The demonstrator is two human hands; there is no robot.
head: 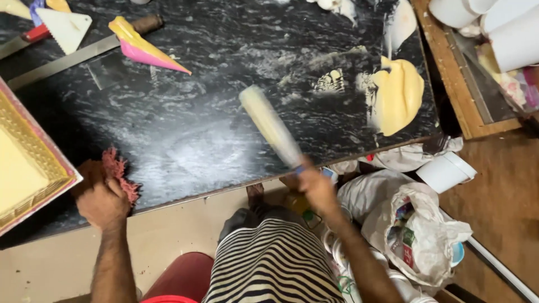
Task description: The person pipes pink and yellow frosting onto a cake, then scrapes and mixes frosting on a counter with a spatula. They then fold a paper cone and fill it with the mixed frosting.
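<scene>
My left hand point(101, 197) presses a reddish cloth point(119, 171) on the near edge of a black marbled counter point(196, 84). My right hand point(315, 185) grips the handle of a long flat blade point(269, 124) smeared with pale cream; the blade is blurred and points up-left over the counter. A mound of yellow cream point(397, 95) lies on the counter's right side, with smears beside it.
A gold-rimmed tray point(33, 163) sits at the left. A pink and yellow piping bag point(143, 46), a white scraper point(66, 28) and a long knife point(67, 59) lie at the back left. Plastic bags point(415, 230) and white buckets point(494, 28) stand on the right.
</scene>
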